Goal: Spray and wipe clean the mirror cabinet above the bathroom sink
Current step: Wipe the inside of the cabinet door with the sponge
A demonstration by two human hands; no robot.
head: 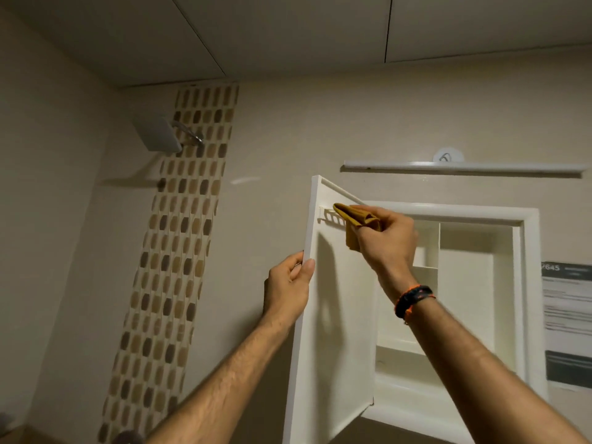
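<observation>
On the wall ahead, the white mirror cabinet (pixel 474 283) stands with its door (pixel 336 315) swung out leftward, smooth moulded plastic inside. The left hand (pixel 288 286) grips the door's free edge, likely to steady it, while the right hand (pixel 387 241) pinches a folded, soft mustard cloth (pixel 355 219) against the slotted little rack (pixel 331 216) near the door's top.

The white cabinet (pixel 525 283) hangs on the wall, its door (pixel 339 302) swung open leftward, inner side showing. A folded mustard cloth (pixel 355 219) seems pressed against the door's small slotted rack (pixel 331 215).
</observation>
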